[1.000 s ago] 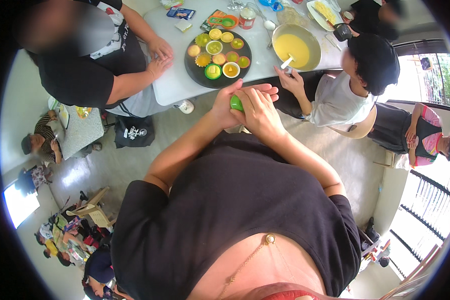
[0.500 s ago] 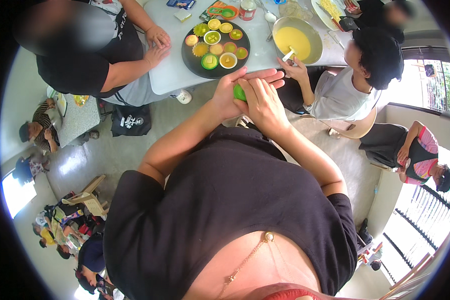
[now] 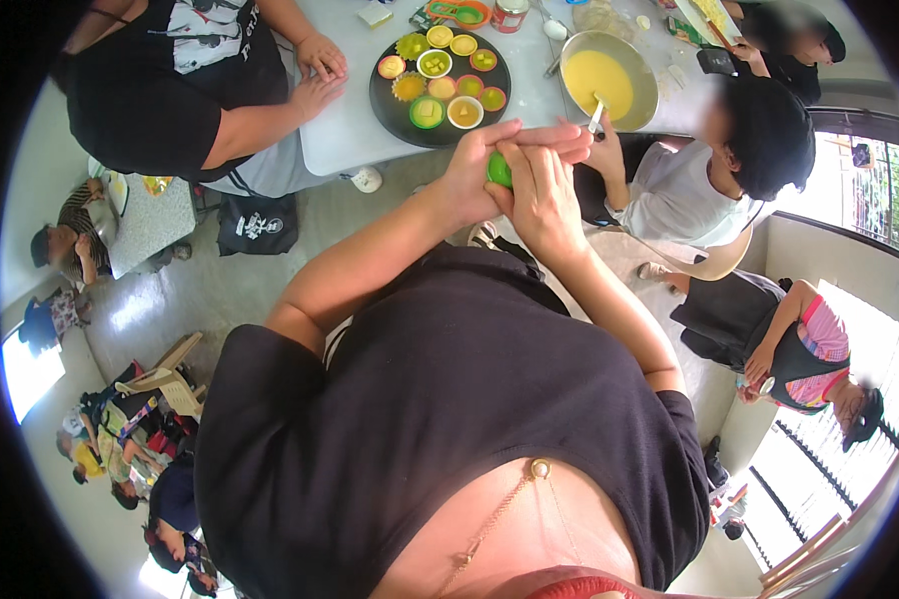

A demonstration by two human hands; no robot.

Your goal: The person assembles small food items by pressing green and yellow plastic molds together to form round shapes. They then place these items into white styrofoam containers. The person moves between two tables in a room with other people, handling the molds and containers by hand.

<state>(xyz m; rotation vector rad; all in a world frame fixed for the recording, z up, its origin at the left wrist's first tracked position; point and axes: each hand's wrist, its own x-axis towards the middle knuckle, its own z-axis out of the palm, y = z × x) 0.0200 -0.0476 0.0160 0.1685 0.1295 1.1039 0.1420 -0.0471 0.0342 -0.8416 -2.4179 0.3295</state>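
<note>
Smooth grey floor (image 3: 235,299) runs under a white table (image 3: 335,135), and just short of the table's near edge the small green item (image 3: 499,171) sits between the wearer's two hands, above the floor rather than over the tabletop. Most of it is covered, so its full shape cannot be told. The left hand (image 3: 472,172) is spread open, fingers long and straight, its palm apparently serving as a backing for the item; the right hand (image 3: 544,190) lies across it with bent fingers and thumb closed around the green, probably to steady it or press it against that palm. Just beyond the hands, a round black tray (image 3: 395,118) carries small filled cups gathered close together, perhaps so that they can all be carried as one set; a green cup (image 3: 428,112) there is much like the held item in colour. To the right, a metal mixing bowl (image 3: 650,100) holds yellow batter (image 3: 594,80), with a white-handled spatula (image 3: 597,113) leaning in it, handle toward a co-worker in a white shirt (image 3: 669,190), likely for easy reach. On the left, another co-worker's hands (image 3: 320,78) rest together by the table edge, seemingly idle. Farther back stand orange and green measuring cups (image 3: 459,13) and a tin can (image 3: 510,14).
</note>
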